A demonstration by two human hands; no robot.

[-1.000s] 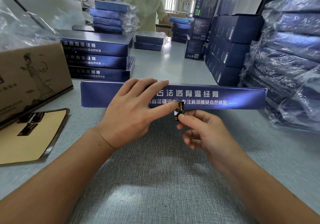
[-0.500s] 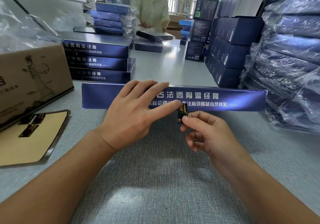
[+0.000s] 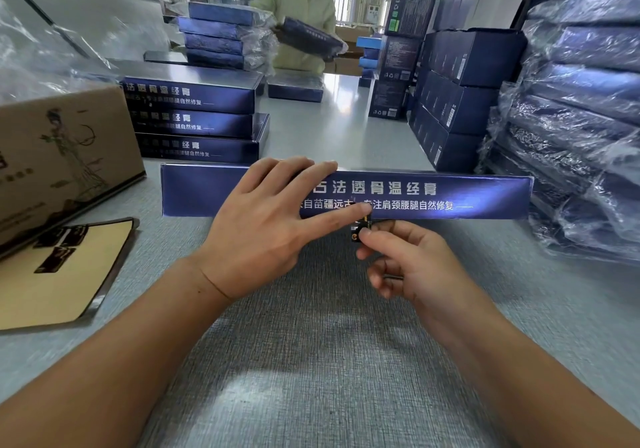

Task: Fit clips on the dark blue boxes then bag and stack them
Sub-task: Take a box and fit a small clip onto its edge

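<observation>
Two bare hands meet at the front face of a long dark blue box [image 3: 415, 196] that lies across the grey table [image 3: 311, 361], its white lettering turned toward the wearer. The left hand [image 3: 263, 226] lies flat with fingers straight and spread over the box's middle, the index fingertip pressing the face low down, right above a small dark clip [image 3: 360, 228]. The right hand [image 3: 415, 264] pinches that clip between thumb and forefinger at the box's lower edge, the other fingers curled under; whether the clip is seated on the box cannot be told. Behind the box stands a stack of three unbagged boxes [image 3: 197, 122]. To the left sit a cardboard carton [image 3: 65, 157] and a tan sheet [image 3: 59, 274] carrying dark pieces. Bagged boxes [image 3: 581, 112] are piled high at the right. Across the table a person in a pale top [image 3: 298, 15] holds another box.
</observation>
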